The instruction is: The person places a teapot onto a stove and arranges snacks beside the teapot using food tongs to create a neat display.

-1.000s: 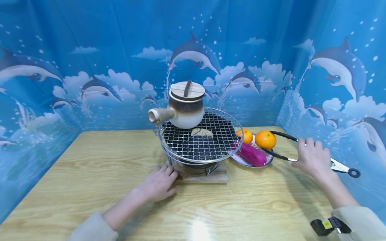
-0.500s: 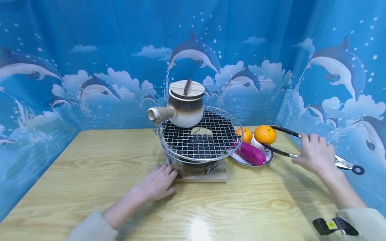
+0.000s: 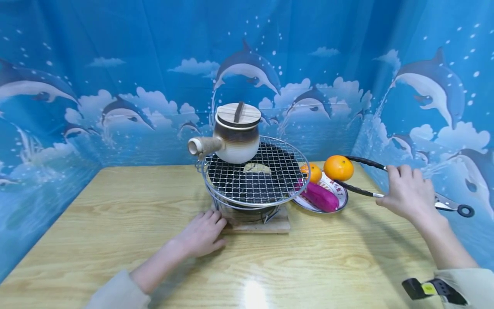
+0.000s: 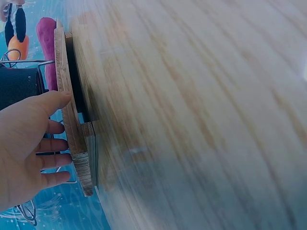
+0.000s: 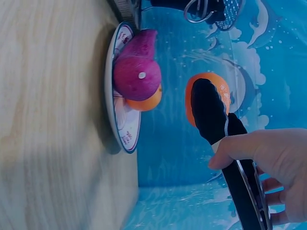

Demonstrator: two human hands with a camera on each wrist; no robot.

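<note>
My right hand (image 3: pixel 409 193) grips a pair of tongs (image 5: pixel 210 112) with black-covered tips. Between the tips is an orange mandarin (image 3: pixel 338 168), lifted clear of the plate, as the right wrist view shows. On the white patterned plate (image 3: pixel 342 201) lie a purple sweet potato (image 3: pixel 322 198) and another mandarin (image 3: pixel 314 174). My left hand (image 3: pixel 202 234) rests with relaxed fingers on the wooden board (image 3: pixel 266 227) under the grill stove. In the left wrist view its thumb and fingertips touch the board (image 4: pixel 72 120).
A round wire grill rack (image 3: pixel 270 180) tops the dark stove. A side-handled clay teapot (image 3: pixel 239 143) with a wooden lid stands at the rack's back left. Blue dolphin-print cloth (image 3: pixel 162 77) closes off the back and sides of the wooden table (image 3: pixel 115 223).
My right hand has risen slightly and moved right; the mandarin in the tongs has come up off the plate. My left hand stays on the board.
</note>
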